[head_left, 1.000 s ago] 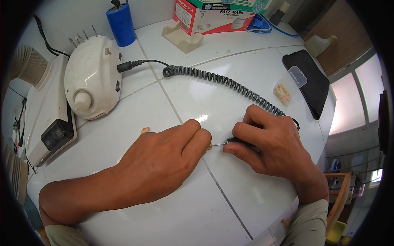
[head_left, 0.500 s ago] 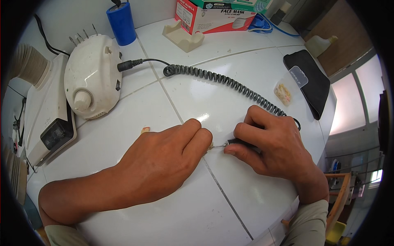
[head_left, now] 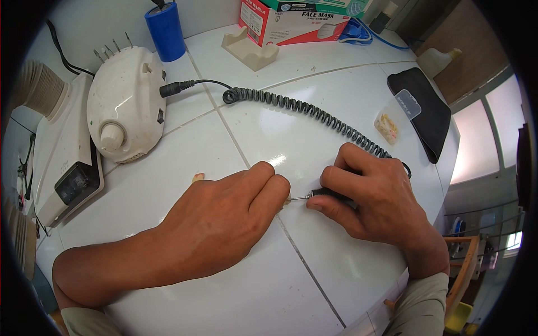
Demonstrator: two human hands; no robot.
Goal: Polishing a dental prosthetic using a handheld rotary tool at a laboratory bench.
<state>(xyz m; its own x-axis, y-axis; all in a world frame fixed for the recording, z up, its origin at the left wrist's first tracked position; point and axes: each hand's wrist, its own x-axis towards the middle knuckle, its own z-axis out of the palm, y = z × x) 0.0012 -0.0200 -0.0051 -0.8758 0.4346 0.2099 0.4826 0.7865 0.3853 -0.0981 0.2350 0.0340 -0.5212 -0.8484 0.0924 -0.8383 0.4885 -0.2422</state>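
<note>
My right hand (head_left: 372, 196) is closed around the black grip of a rotary handpiece (head_left: 330, 194), held nearly level above the white tiled table. Its thin metal bur (head_left: 298, 199) points left and meets a small yellowish piece (head_left: 287, 200) at my left fingertips. My left hand (head_left: 235, 215) is closed in a pinch on that piece; the fingers cover most of it, so its kind does not show. Just beyond my left knuckles lies a small pink and cream piece (head_left: 198, 177), partly covered by the hand.
A coiled black cord (head_left: 302, 106) runs from a white control unit (head_left: 126, 103) toward my right hand. Left of it stands a white machine with a ribbed hose (head_left: 42, 87). Behind are a blue cylinder (head_left: 165, 33), a beige cradle (head_left: 249, 50), mask boxes (head_left: 302, 27), a clear container (head_left: 386, 127) and a black pouch (head_left: 423, 106).
Almost nothing differs. My right hand and the handpiece have shifted very slightly, while the bur stays at the small piece and my left hand keeps its place.
</note>
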